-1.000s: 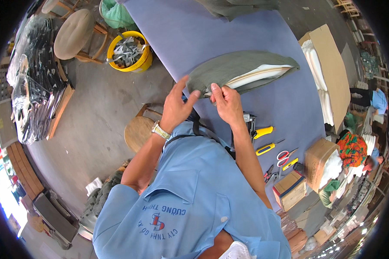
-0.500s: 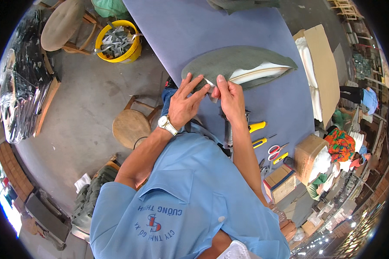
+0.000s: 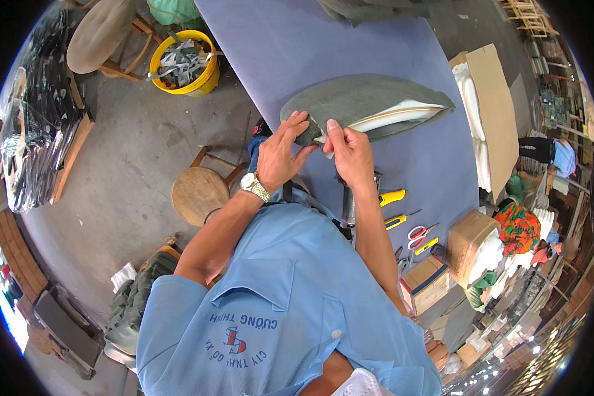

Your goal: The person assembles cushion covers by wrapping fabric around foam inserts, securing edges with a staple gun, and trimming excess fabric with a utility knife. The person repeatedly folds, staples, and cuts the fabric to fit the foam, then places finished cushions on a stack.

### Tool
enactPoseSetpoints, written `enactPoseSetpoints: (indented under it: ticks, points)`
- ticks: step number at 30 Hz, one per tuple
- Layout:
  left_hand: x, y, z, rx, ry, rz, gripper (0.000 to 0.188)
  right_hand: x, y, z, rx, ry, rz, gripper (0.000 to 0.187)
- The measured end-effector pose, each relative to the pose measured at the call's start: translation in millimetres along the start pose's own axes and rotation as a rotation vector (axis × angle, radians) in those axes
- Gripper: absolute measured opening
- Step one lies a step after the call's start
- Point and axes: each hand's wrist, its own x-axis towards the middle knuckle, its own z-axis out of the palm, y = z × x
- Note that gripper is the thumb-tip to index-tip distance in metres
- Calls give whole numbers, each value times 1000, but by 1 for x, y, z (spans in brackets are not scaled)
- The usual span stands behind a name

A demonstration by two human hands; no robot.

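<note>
A grey-green fabric-covered seat cushion (image 3: 369, 96) lies on the blue-grey tabletop in front of me. Along its near side the cover gapes, baring white padding (image 3: 402, 113) and a thin pale brown edge. My left hand (image 3: 282, 146) grips the cushion's left end, fingers together on top and thumb at the near edge. Close beside it, my right hand (image 3: 351, 152) pinches the cover's edge at the left end of the gap. A bit of white material (image 3: 321, 138) shows between the hands; what exactly the right fingertips hold is partly hidden.
On the table (image 3: 264, 46) to my right lie a yellow-handled cutter (image 3: 393, 197), a yellow screwdriver (image 3: 396, 221), red-handled scissors (image 3: 418, 234) and a yellow knife (image 3: 427, 246). A wooden box (image 3: 426, 284) sits nearby. Left are a yellow scrap bucket (image 3: 208, 79) and round stool (image 3: 200, 196).
My left fingers have drawn together and bent over the cushion's end. The gap in the cover looks narrower, with less white showing. My right hand stays at the edge.
</note>
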Motion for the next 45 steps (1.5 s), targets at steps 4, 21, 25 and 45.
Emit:
enactPoseSetpoints:
  ticks: [4,21,25,45]
  points:
    - [-5,0,4,7,-37,9,54,-10,4,-1,-68,-5,24,58]
    - [28,6,-16,104,-49,-56,61,5,0,5,-180,103,-173,54]
    - [55,22,-41,140,-265,-217,57,23,13,22,-102,163,-275,54]
    - [69,-18,-37,-331,-238,-450,55,56,32,48,173,94,-383,40]
